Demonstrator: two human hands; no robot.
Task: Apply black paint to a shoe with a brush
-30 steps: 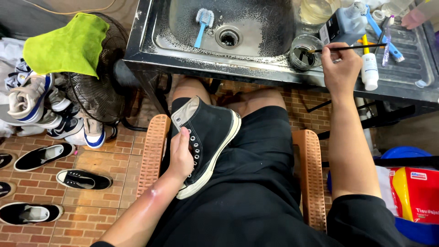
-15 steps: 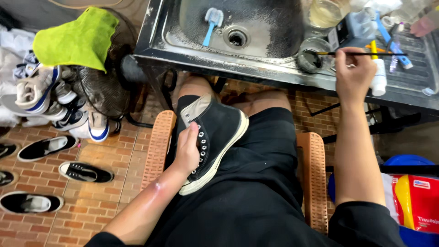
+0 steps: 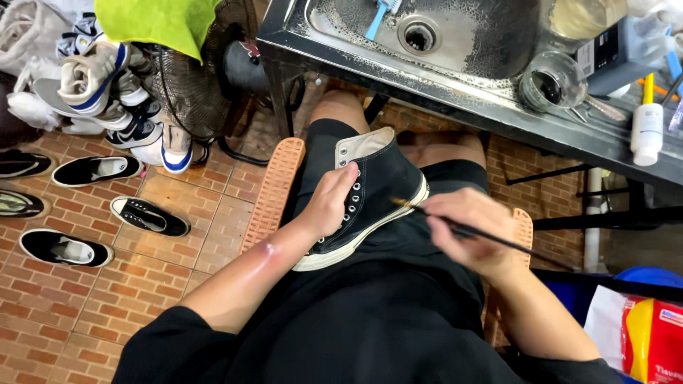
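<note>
So there's a black high-top sneaker (image 3: pixel 370 195) lying across the person's lap, on top of black shorts (image 3: pixel 398 313). Its long axis runs on a diagonal: the white rubber toe sits down at the lower left by the wrist, and the open ankle collar with the pale lining points up and to the right, toward the sink (image 3: pixel 455 35). It's tipped onto its side, so the eyelet row faces up and the white sole edge runs along the lower right.

The left hand (image 3: pixel 329 201) comes in from the lower left, forearm stretched out straight, and lies over the lace area with fingers curled onto the upper, pressing the shoe against the thigh. It's a loose clamp more than a fist.

The right hand (image 3: pixel 473 231) sits just right of the shoe, wrist bent inward, fingers pinched shut around a thin dark brush (image 3: pixel 491 238). The brush handle trails off to the lower right, and the tip points up-left at the sole edge near the heel. Can't tell if the tip actually touches the rubber, it's a bit blurry.

Orange chair (image 3: pixel 274 192) edges show on both sides of the legs, and a glass jar (image 3: pixel 551 78) stands on the sink ledge.
</note>
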